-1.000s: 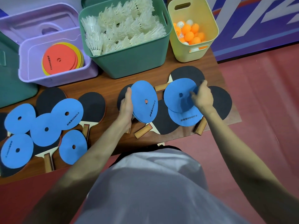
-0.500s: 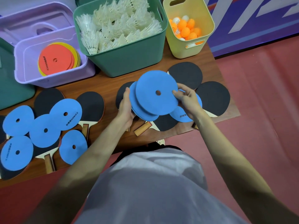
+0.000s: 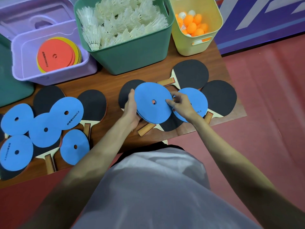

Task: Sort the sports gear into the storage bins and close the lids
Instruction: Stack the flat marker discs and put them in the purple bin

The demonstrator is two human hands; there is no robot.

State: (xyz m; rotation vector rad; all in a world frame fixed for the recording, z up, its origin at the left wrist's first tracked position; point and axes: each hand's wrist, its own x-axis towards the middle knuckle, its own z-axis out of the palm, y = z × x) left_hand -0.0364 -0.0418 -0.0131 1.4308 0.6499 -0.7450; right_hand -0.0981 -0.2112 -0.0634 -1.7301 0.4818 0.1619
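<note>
A person in a grey shirt [image 3: 156, 187] stood at a wooden table [image 3: 109, 81], both arms reaching forward. Nearest on the left, five blue discs [image 3: 44, 129] lay overlapping across black paddles [image 3: 92, 103]. At the middle of the table, the left hand [image 3: 132, 109] cupped the edge of a small stack of blue discs [image 3: 152, 103], fingers curled beneath it, holding it tilted above more paddles [image 3: 219, 98]. The right hand [image 3: 181, 104] touched the stack's right edge with its fingertips while resting over another blue disc [image 3: 196, 100] that lay flat on the paddles; whether it pinched either disc could not be told. Beyond them stood three open bins: a lilac bin [image 3: 54, 76] holding orange and yellow discs [image 3: 56, 55], a green bin [image 3: 135, 53] heaped with white shuttlecocks [image 3: 122, 22], and a yellow bin [image 3: 198, 45] of orange and white balls [image 3: 193, 25]. A lilac lid [image 3: 33, 15] lay behind the lilac bin.
</note>
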